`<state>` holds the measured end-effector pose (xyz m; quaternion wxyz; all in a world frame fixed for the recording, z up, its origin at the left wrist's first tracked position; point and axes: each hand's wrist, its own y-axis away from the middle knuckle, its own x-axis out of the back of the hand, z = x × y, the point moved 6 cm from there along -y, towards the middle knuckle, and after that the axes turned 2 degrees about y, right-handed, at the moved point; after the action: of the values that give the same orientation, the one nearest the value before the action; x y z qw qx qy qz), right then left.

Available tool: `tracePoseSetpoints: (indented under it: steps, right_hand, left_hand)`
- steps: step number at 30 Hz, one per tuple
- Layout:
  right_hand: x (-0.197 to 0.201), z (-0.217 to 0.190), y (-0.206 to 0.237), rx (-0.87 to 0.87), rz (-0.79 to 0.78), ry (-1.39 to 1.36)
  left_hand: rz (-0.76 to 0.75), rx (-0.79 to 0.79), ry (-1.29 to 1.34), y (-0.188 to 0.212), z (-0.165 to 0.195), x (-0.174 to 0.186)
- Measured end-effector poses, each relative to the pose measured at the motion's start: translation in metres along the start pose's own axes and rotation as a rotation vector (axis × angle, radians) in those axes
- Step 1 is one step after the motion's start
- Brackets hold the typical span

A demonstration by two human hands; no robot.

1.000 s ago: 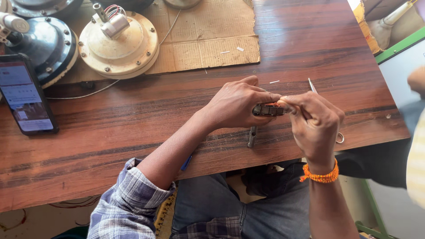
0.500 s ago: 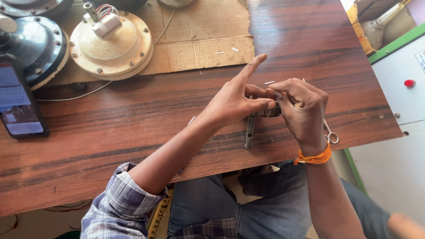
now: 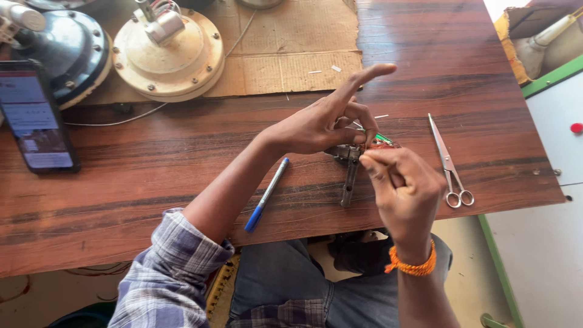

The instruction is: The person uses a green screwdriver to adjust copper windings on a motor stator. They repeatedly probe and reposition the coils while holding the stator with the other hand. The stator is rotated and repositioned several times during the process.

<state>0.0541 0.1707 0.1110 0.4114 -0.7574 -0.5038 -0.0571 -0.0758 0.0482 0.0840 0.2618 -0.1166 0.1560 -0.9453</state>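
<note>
Here your left hand (image 3: 322, 124) pinches a small green-and-red part (image 3: 381, 141) between thumb and bent fingers, index finger sticking straight out. Your right hand (image 3: 401, 188) is clenched, its fingertips (image 3: 367, 163) pressed to the same part from below, so the part sits right between both hands, above the wooden table (image 3: 152, 170). A metal tool (image 3: 349, 176) lies just beneath. Scissors (image 3: 448, 161) rest to the right, a blue pen (image 3: 266, 194) to the left, a phone (image 3: 36, 118) well apart.

The left arm wears a blue-and-white plaid sleeve (image 3: 176, 267), rolled up; an orange beaded wristband (image 3: 412, 266) circles the right wrist; grey trousers (image 3: 285, 285).
</note>
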Motion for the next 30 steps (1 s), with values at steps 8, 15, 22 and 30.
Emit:
tracePoseSetpoints:
  steps: [8, 15, 22, 30]
  right_hand:
    - [-0.03, 0.015, 0.034, -0.229, 0.059, -0.168]
    - [-0.052, 0.04, 0.062, -0.333, 0.137, -0.526]
    - [-0.045, 0.067, 0.069, -0.412, 0.07, -0.438]
    - [0.029, 0.095, 0.046, -0.448, -0.029, -0.24]
  left_hand:
    - [-0.058, -0.029, -0.089, 0.012, 0.008, 0.007]
    - [-0.062, 0.046, -0.112, 0.012, 0.006, 0.01]
    - [0.027, -0.114, -0.717, 0.007, 0.023, -0.024]
    - [0.079, -0.123, -0.882, 0.004, 0.019, -0.031]
